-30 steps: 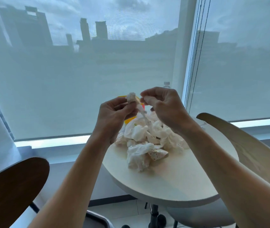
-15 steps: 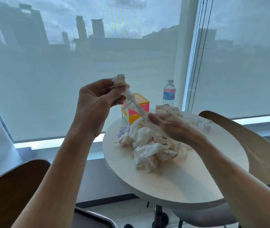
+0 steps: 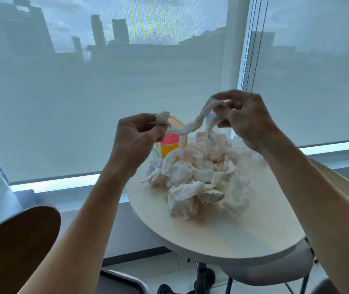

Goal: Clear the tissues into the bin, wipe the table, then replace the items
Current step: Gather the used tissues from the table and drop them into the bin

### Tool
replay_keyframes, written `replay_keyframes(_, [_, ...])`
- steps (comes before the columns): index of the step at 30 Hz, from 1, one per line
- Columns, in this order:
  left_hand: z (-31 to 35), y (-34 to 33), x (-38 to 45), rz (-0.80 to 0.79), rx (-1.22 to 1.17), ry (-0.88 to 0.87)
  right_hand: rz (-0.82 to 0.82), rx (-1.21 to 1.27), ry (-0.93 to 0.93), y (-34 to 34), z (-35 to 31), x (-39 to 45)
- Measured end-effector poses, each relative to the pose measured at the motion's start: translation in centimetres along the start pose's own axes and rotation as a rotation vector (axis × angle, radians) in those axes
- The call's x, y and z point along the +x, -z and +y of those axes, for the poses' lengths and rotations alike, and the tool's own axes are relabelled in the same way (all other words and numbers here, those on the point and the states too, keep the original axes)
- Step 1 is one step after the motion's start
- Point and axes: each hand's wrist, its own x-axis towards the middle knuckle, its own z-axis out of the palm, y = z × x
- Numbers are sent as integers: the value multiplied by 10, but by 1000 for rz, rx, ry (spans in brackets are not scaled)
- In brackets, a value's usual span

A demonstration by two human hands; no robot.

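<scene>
A pale roller blind [image 3: 105, 102] covers the window across the whole back of the scene, with dark building outlines showing through it. In front of it stands a round, cream-coloured table [image 3: 222, 236] on a single dark post. A brown wooden chair back [image 3: 14, 249] curves up at the lower left, and a second, lighter chair back [image 3: 339, 183] shows behind the person's right forearm at the table's far right edge.

A heap of crumpled white tissues [image 3: 194, 183] lies on the far half of the table. Just behind the heap, near the window, stands a bright box [image 3: 170, 145] in yellow, orange and pink, partly hidden by the tissues and the hands.

Both hands are raised above the heap and share one twisted tissue strand [image 3: 187, 128]. The left hand [image 3: 136, 141] has its fingers curled in and pinches the bunched end of the strand between thumb and fingertips. The right hand [image 3: 245, 117], higher and nearer the window, has its fingers curled too and pinches the other end of the strand. Between the two hands the strand sags in a shallow loop, and two thin tails of it hang down from that loop into the heap, so the strand is still joined to the tissues on the table.
</scene>
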Motion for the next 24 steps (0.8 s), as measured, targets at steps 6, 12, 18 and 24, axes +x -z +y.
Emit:
replay_keyframes(6, [1,-29,-8,-216,37,14,-46,614,-218,-23,-20,-2])
replay_keyframes(12, [-1,-36,-12,-202,-90,-27,-267,484,-269,-27,1,-10])
replay_keyframes(18, [-5,-23,-10,9,-160,-14,-351,-47,-210,-20,14,-15])
replay_keyframes(24, [0,-2,-9,117,-104,-25,-535,-624,-136,-46,56,-28])
